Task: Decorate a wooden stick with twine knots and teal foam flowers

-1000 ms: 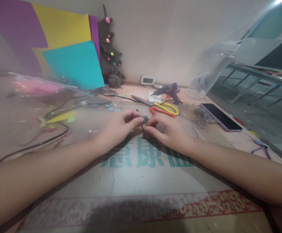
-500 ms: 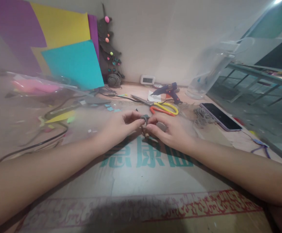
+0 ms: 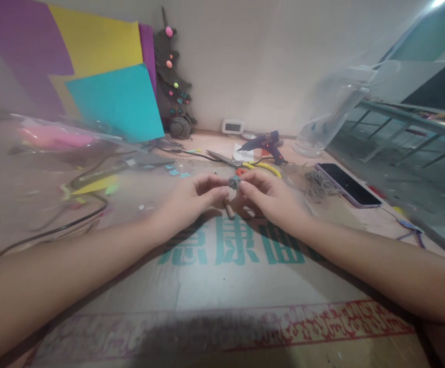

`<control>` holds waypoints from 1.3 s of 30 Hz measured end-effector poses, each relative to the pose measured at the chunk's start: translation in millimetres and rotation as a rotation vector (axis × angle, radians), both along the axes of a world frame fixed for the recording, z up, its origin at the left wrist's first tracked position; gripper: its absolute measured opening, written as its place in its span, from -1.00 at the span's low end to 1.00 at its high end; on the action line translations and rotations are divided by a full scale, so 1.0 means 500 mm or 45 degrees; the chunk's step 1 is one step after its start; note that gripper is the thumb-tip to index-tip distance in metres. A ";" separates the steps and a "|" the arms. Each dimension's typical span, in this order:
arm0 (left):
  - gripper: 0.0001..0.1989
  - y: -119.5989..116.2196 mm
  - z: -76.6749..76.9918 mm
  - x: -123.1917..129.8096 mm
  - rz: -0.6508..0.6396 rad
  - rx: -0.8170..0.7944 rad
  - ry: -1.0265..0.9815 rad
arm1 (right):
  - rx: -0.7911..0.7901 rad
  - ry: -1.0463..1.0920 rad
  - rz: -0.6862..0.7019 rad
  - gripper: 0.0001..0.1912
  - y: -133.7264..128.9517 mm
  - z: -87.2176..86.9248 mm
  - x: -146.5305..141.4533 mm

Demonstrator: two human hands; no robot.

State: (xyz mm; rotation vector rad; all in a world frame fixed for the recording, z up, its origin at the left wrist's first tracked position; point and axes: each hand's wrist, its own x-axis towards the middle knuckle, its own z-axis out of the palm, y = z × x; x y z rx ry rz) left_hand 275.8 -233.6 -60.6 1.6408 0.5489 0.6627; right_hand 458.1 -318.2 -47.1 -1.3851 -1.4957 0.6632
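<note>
My right hand pinches a small grey-blue coiled piece between thumb and fingertips above the cardboard. Just left of it, my left hand has its thumb and fingers drawn together, the tips close to the coil. Whether they touch it or hold something small, I cannot tell. Below the fingertips is a short brown stick-like piece. Behind my right hand lie scissors with yellow and orange handles, partly covered by its fingers.
A dark blue glue gun lies behind the scissors. On the right are tangled grey cord, a phone and a clear plastic jug. Coloured sheets lean at the left back, near a small white digital clock. A black cable crosses the left side.
My right hand has shifted slightly up with the coiled piece, which now shows more plainly. It covers more of the orange scissor handle. My left hand has barely moved.
</note>
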 end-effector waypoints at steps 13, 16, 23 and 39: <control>-0.78 -0.001 0.010 -0.002 0.207 0.207 0.113 | -0.014 0.207 -0.006 -0.76 0.012 -0.005 0.008; -0.75 0.000 0.010 -0.001 0.225 0.223 0.128 | -0.035 0.217 0.003 -0.76 0.012 -0.006 0.007; -0.77 0.006 0.002 0.004 0.187 0.284 0.111 | -0.061 0.223 0.024 -0.71 0.008 -0.007 0.005; -0.86 0.003 0.003 0.004 0.135 0.119 -0.046 | -0.104 0.198 0.020 -0.76 0.008 -0.007 0.004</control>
